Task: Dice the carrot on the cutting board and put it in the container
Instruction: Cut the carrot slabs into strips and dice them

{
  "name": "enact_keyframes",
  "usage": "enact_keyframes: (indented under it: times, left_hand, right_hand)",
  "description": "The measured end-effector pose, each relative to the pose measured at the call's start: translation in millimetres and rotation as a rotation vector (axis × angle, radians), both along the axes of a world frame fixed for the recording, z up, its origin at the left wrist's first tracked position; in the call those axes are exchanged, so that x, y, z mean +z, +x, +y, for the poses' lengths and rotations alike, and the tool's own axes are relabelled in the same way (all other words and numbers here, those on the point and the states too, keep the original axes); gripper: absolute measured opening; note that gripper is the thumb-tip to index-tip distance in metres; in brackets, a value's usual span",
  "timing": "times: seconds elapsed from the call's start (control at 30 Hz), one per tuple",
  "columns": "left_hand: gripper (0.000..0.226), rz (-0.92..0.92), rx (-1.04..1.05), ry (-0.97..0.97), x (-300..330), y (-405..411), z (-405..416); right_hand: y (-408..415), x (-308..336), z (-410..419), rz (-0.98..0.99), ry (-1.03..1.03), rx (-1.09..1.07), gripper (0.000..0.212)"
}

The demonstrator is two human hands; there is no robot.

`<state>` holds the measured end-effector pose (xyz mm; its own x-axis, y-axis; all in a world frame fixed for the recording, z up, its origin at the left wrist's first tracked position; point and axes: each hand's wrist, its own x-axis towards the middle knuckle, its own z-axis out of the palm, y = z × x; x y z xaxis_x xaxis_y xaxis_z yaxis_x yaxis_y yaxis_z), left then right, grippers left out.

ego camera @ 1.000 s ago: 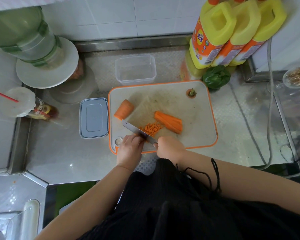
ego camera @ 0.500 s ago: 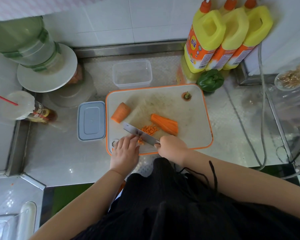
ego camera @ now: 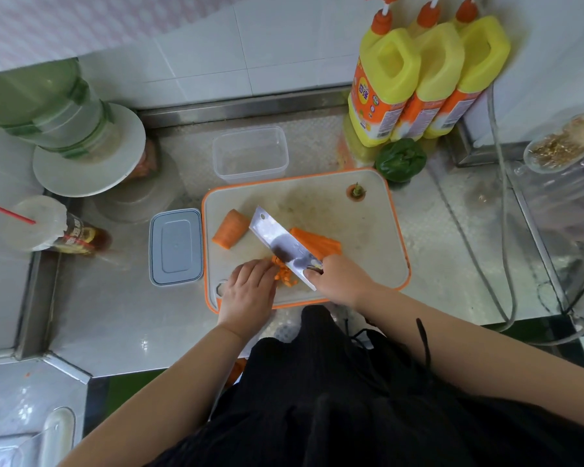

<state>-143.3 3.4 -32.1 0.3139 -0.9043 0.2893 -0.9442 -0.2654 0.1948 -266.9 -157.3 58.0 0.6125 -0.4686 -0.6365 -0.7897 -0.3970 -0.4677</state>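
The right hand (ego camera: 339, 278) is gripping the knife (ego camera: 284, 246), its blade slanting up-left beside the diced carrot (ego camera: 284, 273). The left hand (ego camera: 250, 291), fingers curled, is touching the dice, with the container (ego camera: 250, 153) lying beyond the cutting board (ego camera: 368, 237).

Cutting board (ego camera: 368, 230) lies on the desk (ego camera: 115, 315). Container (ego camera: 250, 153) stands just beyond its far edge; lid (ego camera: 175, 247) lies just left.

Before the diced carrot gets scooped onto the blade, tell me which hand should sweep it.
Left. The left hand already rests beside the diced carrot on the cutting board; the right hand grips the cleaver, tilted beside the pile.
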Motion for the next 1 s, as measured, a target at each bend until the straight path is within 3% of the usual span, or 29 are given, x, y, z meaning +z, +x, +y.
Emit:
enact_keyframes:
  times: [0.17, 0.27, 0.37, 0.43, 0.53, 0.67, 0.73, 0.8, 0.87, 0.93, 1.0]
  left_hand:
    - [0.023, 0.052, 0.078, 0.036, 1, 7, 3]
    - [0.023, 0.185, 0.105, 0.029, 12, 11, -6]
    - [0.009, 0.328, 0.207, 0.054, 22, 14, -16]
    - [0.017, 0.374, 0.254, 0.057, 29, 12, -19]
    - [0.003, 0.338, 0.241, -0.071, 35, 12, -19]
    - [0.029, 0.426, 0.363, -0.338, 49, 11, -18]
    - [0.032, 0.467, 0.409, -0.391, 63, 13, -19]
    - [0.029, 0.549, 0.357, -0.306, 72, 16, -20]
    - [0.024, 0.646, 0.263, -0.029, 79, 16, -23]
    - [0.023, 0.542, 0.199, 0.347, 73, 16, -23]
    - [0.03, 0.413, 0.18, 0.534, 63, 17, -23]
  right_hand:
    - [-9, 0, -5, -0.018, -0.023, -0.017, 0.045]
    - [-13, -5, -7, -0.026, -0.051, 0.001, 0.043]
    - [-19, -13, -9, -0.021, -0.101, 0.044, 0.042]
    - [-23, -17, -10, -0.041, -0.152, 0.07, 0.036]
    - [-32, -16, -13, -0.058, -0.336, 0.183, 0.031]
    - [-43, -22, -11, -0.119, -0.583, 0.352, 0.028]
    - [-46, -23, -5, -0.156, -0.656, 0.393, 0.03]
    - [-46, -24, -1, -0.197, -0.696, 0.402, 0.036]
    - [-45, -24, 3, -0.213, -0.682, 0.429, 0.037]
    - [-43, -24, 4, -0.224, -0.663, 0.454, 0.04]
    - [-41, -21, 6, -0.191, -0.674, 0.502, 0.041]
